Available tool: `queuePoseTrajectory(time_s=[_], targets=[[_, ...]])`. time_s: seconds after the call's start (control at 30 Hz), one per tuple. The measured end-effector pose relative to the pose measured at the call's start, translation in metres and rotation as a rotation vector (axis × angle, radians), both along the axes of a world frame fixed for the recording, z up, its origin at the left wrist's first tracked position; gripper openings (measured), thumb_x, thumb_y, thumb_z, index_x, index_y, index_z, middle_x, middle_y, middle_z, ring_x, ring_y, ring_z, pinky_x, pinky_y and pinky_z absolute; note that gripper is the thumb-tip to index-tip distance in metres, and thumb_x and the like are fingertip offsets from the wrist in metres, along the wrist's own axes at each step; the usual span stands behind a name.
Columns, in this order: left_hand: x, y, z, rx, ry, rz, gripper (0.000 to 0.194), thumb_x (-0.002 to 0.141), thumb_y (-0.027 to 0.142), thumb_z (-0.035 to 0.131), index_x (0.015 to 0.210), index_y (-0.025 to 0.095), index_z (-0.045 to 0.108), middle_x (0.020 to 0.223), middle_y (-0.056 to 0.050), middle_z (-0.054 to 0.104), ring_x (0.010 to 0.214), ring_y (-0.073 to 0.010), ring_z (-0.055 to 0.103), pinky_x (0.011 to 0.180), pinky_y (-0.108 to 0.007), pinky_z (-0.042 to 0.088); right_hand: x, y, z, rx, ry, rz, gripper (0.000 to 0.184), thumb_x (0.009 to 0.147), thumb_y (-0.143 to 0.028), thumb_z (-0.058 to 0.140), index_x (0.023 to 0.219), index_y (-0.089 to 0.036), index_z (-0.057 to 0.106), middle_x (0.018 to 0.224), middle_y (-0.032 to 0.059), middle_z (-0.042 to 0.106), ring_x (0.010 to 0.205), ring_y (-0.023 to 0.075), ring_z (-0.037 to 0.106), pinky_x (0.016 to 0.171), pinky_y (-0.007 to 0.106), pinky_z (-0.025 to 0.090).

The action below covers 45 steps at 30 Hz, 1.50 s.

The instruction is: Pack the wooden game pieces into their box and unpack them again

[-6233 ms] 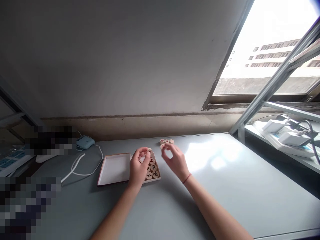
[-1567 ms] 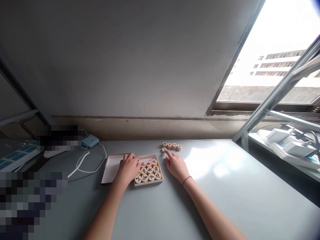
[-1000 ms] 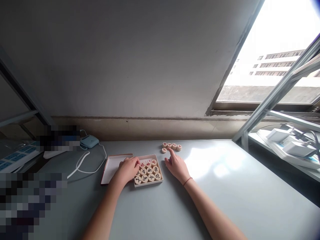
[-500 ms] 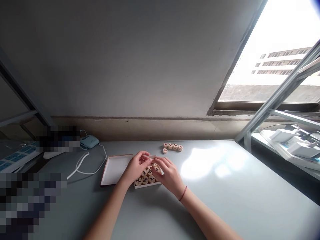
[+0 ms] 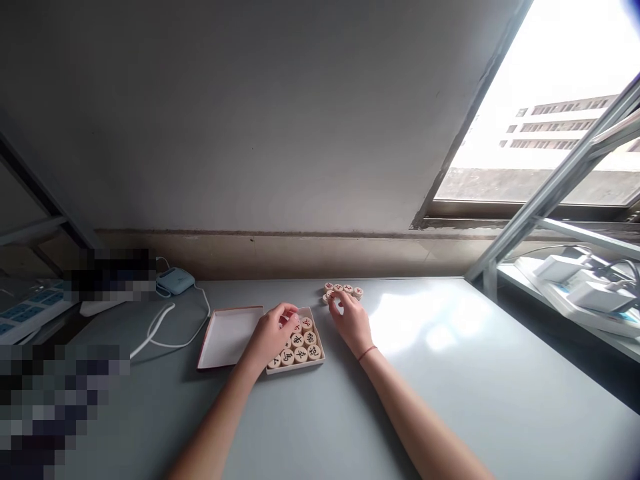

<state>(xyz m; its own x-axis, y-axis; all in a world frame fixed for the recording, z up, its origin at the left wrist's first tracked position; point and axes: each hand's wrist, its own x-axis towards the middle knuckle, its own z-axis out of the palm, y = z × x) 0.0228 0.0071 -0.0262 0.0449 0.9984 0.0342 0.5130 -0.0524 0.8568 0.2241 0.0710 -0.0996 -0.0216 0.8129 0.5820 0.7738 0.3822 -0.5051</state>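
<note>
A white shallow box point(image 5: 297, 369) on the table holds rows of round wooden xiangqi pieces point(image 5: 301, 354), mostly with black characters and a few red ones at the back. My left hand point(image 5: 273, 337) rests over the box's left side, thumb and fingers curved and apart, hiding some pieces. Farther back and to the right, my right hand point(image 5: 354, 325) pinches a xiangqi piece point(image 5: 330, 294) between thumb and fingertips, partly hidden by the fingers. Just behind it stand small stacks of red-character pieces point(image 5: 357, 292).
The box lid point(image 5: 233, 339) lies upturned left of the box. A white cable point(image 5: 190, 343) runs from a light-blue device point(image 5: 176, 281) at the back left. A power strip point(image 5: 35, 310) is at far left; white adapters point(image 5: 565, 270) sit on a shelf at right. The wall borders the table's back.
My right hand has left the box and moved back and right to the red-character pieces, taking hold of one. My left hand stays over the box; more pieces there now show.
</note>
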Motion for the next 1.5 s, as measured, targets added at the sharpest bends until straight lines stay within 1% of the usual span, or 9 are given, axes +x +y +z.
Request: queuePoseTrajectory(time_s=[0.23, 0.37, 0.47, 0.57, 0.83, 0.93, 1.2, 1.37, 1.5], targets=[[0.001, 0.000, -0.003, 0.021, 0.058, -0.023, 0.030, 0.085, 0.042, 0.045, 0.096, 0.021, 0.063, 0.088, -0.003, 0.070, 0.079, -0.0177, 0.065, 0.070, -0.027, 0.049, -0.001, -0.002, -0.003, -0.012, -0.108, 0.034, 0.026, 0.088, -0.018, 0.045, 0.108, -0.018, 0.062, 0.107, 0.0104, 0.065, 0.093, 0.0227, 0.059, 0.081, 0.034, 0.047], [-0.001, 0.000, -0.001, 0.028, 0.066, -0.025, 0.029, 0.085, 0.041, 0.045, 0.095, 0.020, 0.063, 0.091, -0.004, 0.070, 0.078, -0.0175, 0.065, 0.072, -0.027, 0.050, -0.002, -0.012, 0.003, -0.046, -0.291, -0.002, 0.032, 0.088, -0.017, 0.047, 0.116, -0.021, 0.062, 0.095, 0.0092, 0.061, 0.088, 0.0228, 0.055, 0.076, 0.033, 0.044], [-0.001, -0.001, 0.001, 0.027, 0.073, -0.029, 0.029, 0.085, 0.039, 0.044, 0.095, 0.020, 0.063, 0.094, -0.005, 0.070, 0.082, -0.0181, 0.065, 0.074, -0.027, 0.050, -0.005, -0.017, 0.007, -0.125, -0.372, -0.028, 0.028, 0.090, -0.021, 0.049, 0.111, -0.025, 0.066, 0.088, 0.0070, 0.060, 0.083, 0.0221, 0.054, 0.073, 0.032, 0.041], [-0.002, 0.000, 0.001, 0.044, 0.082, -0.028, 0.028, 0.085, 0.039, 0.044, 0.095, 0.020, 0.064, 0.094, -0.004, 0.070, 0.085, -0.0186, 0.065, 0.076, -0.028, 0.050, -0.009, -0.019, 0.009, -0.211, -0.401, -0.045, 0.025, 0.091, -0.026, 0.050, 0.108, -0.025, 0.069, 0.089, 0.0066, 0.062, 0.085, 0.0219, 0.055, 0.073, 0.032, 0.038], [-0.003, 0.000, 0.001, 0.056, 0.087, -0.037, 0.028, 0.085, 0.038, 0.044, 0.093, 0.021, 0.064, 0.094, -0.004, 0.071, 0.081, -0.0182, 0.066, 0.075, -0.028, 0.050, -0.007, -0.017, 0.007, -0.250, -0.376, -0.077, 0.025, 0.091, -0.030, 0.050, 0.108, -0.022, 0.067, 0.090, 0.0065, 0.064, 0.086, 0.0216, 0.058, 0.073, 0.031, 0.038], [-0.003, -0.001, 0.000, 0.067, 0.094, -0.043, 0.028, 0.084, 0.037, 0.044, 0.093, 0.021, 0.065, 0.094, -0.004, 0.071, 0.082, -0.0181, 0.065, 0.075, -0.028, 0.050, -0.004, -0.015, 0.003, -0.216, -0.313, -0.066, 0.025, 0.090, -0.027, 0.049, 0.106, -0.022, 0.067, 0.089, 0.0058, 0.063, 0.083, 0.0202, 0.059, 0.072, 0.030, 0.040], [0.000, 0.001, -0.004, 0.034, 0.132, -0.069, 0.028, 0.086, 0.038, 0.043, 0.091, 0.021, 0.064, 0.099, -0.005, 0.069, 0.085, -0.0174, 0.064, 0.077, -0.027, 0.048, -0.002, -0.011, -0.004, -0.110, -0.233, -0.027, 0.026, 0.087, -0.022, 0.049, 0.108, -0.021, 0.064, 0.102, 0.0080, 0.063, 0.086, 0.0205, 0.060, 0.075, 0.032, 0.046], [-0.004, 0.003, -0.008, 0.058, 0.130, -0.061, 0.027, 0.086, 0.038, 0.043, 0.092, 0.022, 0.064, 0.098, -0.003, 0.070, 0.088, -0.0180, 0.064, 0.078, -0.027, 0.048, -0.002, -0.012, -0.003, -0.089, -0.220, -0.004, 0.025, 0.088, -0.022, 0.048, 0.108, -0.020, 0.064, 0.109, 0.0086, 0.063, 0.094, 0.0206, 0.059, 0.079, 0.031, 0.046], [-0.006, 0.004, -0.010, 0.067, 0.120, -0.055, 0.027, 0.086, 0.038, 0.044, 0.091, 0.022, 0.065, 0.096, -0.003, 0.070, 0.087, -0.0187, 0.064, 0.079, -0.028, 0.049, -0.002, -0.013, 0.001, -0.133, -0.252, -0.006, 0.026, 0.088, -0.022, 0.047, 0.109, -0.020, 0.064, 0.106, 0.0085, 0.063, 0.091, 0.0204, 0.059, 0.077, 0.031, 0.045]])
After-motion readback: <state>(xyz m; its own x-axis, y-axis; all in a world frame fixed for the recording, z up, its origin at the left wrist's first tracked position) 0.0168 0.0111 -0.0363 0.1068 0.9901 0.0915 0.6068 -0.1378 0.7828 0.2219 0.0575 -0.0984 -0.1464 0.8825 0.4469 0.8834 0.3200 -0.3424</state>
